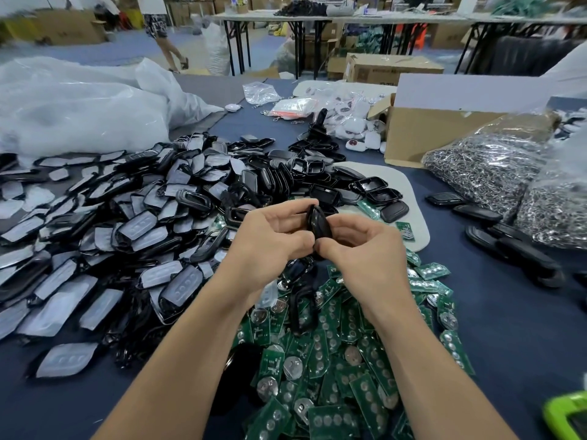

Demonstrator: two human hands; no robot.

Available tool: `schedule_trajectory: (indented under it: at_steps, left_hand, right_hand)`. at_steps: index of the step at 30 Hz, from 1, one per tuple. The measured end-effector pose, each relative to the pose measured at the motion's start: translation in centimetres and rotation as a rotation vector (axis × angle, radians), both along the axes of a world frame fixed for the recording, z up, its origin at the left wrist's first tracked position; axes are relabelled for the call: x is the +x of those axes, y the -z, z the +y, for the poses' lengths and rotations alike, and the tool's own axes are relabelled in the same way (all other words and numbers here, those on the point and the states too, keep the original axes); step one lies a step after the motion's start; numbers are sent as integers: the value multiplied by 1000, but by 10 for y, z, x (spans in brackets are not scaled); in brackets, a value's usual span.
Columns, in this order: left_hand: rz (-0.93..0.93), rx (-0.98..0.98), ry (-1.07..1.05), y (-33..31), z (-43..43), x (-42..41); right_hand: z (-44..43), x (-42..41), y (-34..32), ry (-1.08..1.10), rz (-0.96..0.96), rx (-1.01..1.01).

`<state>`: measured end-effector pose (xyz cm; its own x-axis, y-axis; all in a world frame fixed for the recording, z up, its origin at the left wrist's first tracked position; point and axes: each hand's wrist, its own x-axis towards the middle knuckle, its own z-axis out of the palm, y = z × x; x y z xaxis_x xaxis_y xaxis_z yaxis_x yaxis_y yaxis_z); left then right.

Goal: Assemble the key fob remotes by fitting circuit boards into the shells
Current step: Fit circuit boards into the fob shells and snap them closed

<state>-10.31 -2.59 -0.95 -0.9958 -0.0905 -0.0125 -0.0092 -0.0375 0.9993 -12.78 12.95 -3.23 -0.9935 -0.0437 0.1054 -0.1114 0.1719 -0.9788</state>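
Black fob shell (317, 228) between left hand (270, 236), right hand (365, 252).

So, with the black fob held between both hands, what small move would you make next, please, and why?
Probably squeeze its halves fully shut: the left hand and right hand pinch the black fob edge-on over the circuit boards.

I see a glossy black plastic shell (318, 228) pinched between my bare left hand (273, 236) and right hand (365, 252). The shells (133, 223) heaped on the left are shiny black plastic with matt grey, rubbery-looking pads. The boards (333, 360) are green with dull silver metal discs. The table (508, 328) wears smooth dark blue cloth. The rings (482, 163) glint like metal inside clear film. The box (422, 134) is matt brown cardboard.
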Motion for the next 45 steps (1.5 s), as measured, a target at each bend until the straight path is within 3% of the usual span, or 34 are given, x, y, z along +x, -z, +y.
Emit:
schedule_trajectory:
  at_steps: [12, 26, 32, 38, 45]
  left_hand:
    - [60, -196, -84, 7, -7, -2]
    - [89, -125, -76, 8, -9, -4]
    - [80, -310, -103, 5, -5, 0]
    - [99, -353, -126, 2, 2, 2]
    - [69, -109, -259, 5, 13, 1]
  right_hand:
    - [9, -4, -1, -77, 72, 52]
    - [6, -8, 7, -98, -12, -238]
    - [8, -7, 5, -87, 45, -47]
    - [8, -2, 1, -31, 89, 122]
    - [-3, 11, 1, 48, 266, 294]
